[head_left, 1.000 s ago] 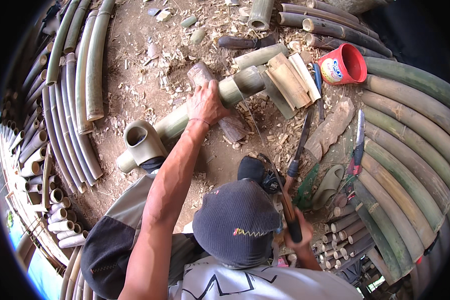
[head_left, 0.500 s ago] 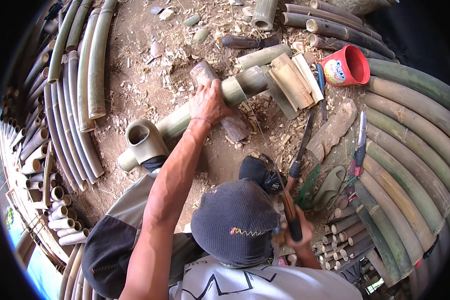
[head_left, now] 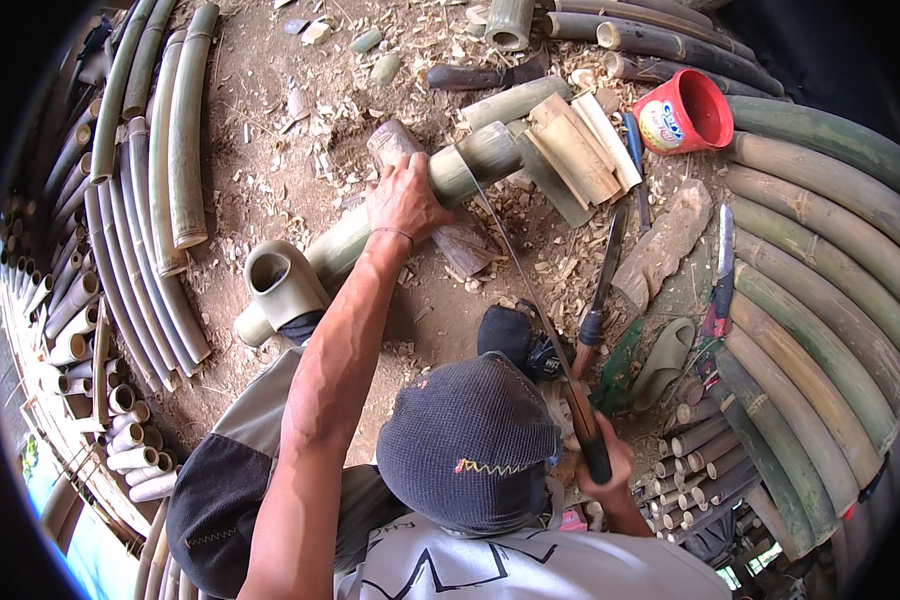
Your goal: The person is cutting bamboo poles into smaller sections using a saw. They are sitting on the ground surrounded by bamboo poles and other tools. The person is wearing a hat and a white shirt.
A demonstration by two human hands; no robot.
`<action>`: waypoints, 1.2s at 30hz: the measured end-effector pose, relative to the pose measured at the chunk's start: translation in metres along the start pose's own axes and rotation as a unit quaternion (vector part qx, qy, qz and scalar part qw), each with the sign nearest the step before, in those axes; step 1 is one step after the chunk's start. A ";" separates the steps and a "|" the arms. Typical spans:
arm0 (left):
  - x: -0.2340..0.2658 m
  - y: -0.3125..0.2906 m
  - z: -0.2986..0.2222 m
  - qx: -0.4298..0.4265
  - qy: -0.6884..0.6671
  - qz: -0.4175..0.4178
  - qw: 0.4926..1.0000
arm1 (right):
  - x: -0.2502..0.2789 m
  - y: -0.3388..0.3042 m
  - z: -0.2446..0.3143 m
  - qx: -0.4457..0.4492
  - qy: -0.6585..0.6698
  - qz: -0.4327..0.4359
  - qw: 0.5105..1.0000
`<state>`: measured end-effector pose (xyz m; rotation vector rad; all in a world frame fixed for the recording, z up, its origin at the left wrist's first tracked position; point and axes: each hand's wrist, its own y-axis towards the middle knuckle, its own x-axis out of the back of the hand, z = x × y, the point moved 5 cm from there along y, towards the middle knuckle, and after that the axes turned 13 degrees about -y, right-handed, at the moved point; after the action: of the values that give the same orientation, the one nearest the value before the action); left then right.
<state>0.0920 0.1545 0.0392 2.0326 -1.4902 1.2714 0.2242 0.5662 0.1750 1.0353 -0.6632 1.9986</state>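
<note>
A thick green bamboo pole [head_left: 350, 243] lies slantwise across a short wooden block [head_left: 465, 245]. My left hand [head_left: 407, 205] is wrapped over the pole, close beside the block. Down at the right, my right hand [head_left: 612, 465] grips the dark handle of a saw [head_left: 530, 275]. Its long thin blade slants up to the far end of the pole and lies across it, past the block. An olive rubber shoe [head_left: 278, 280] rests over the near end of the pole. Part of the right hand is hidden behind the handle.
Split bamboo pieces [head_left: 575, 150] and a red bucket [head_left: 685, 110] stand beyond the pole's far end. Long-bladed knives [head_left: 605, 285] lie at the right, near another olive shoe [head_left: 665, 362]. Bamboo poles [head_left: 820, 270] line both sides. Wood chips cover the ground.
The saw has been drawn slightly back toward the lower right, its blade still across the pole. My left hand keeps its grip on the pole. The whole view has shifted a little.
</note>
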 end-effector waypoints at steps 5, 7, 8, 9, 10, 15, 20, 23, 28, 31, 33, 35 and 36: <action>-0.003 0.001 -0.003 0.025 -0.007 0.023 0.999 | -0.051 0.109 0.003 0.118 -0.004 -0.089 0.989; -0.008 0.006 -0.006 0.020 -0.018 0.019 0.999 | -0.079 0.197 0.024 0.029 0.141 -0.066 0.987; -0.013 0.005 -0.006 0.022 -0.026 0.020 0.999 | -0.080 0.221 0.036 0.069 0.135 -0.102 0.983; -0.013 0.006 0.000 0.037 -0.027 0.035 0.998 | -0.076 0.216 0.037 0.055 0.142 -0.088 0.984; -0.014 0.004 0.001 0.039 -0.025 0.043 0.998 | -0.070 0.205 0.038 0.041 0.148 -0.076 0.985; 0.005 0.004 -0.002 0.059 -0.002 0.037 0.998 | -0.011 0.022 -0.007 0.017 0.054 -0.023 0.998; -0.007 0.004 -0.008 0.053 -0.001 0.034 0.998 | -0.058 0.133 0.005 0.076 0.014 -0.050 0.996; -0.012 0.002 -0.002 0.046 -0.003 0.046 0.998 | -0.081 0.224 0.036 0.041 0.112 -0.074 0.990; -0.001 0.005 0.013 0.070 -0.017 0.039 0.997 | -0.024 0.074 0.008 0.006 0.105 0.001 0.994; 0.000 0.005 0.008 0.054 -0.009 0.021 0.998 | -0.018 0.036 -0.004 0.048 0.084 -0.028 0.995; -0.001 0.002 0.010 0.059 -0.010 0.026 0.998 | -0.036 0.085 0.000 0.074 0.068 -0.034 0.994; -0.008 0.008 -0.005 0.041 -0.005 0.019 0.999 | -0.070 0.173 0.017 -0.006 0.115 -0.051 0.992; -0.010 0.009 -0.012 0.036 -0.014 0.020 0.999 | -0.079 0.208 0.026 0.025 0.158 -0.090 0.983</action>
<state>0.0781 0.1649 0.0351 2.0832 -1.5260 1.3360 0.0943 0.3987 0.1034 0.7520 -0.3373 1.9685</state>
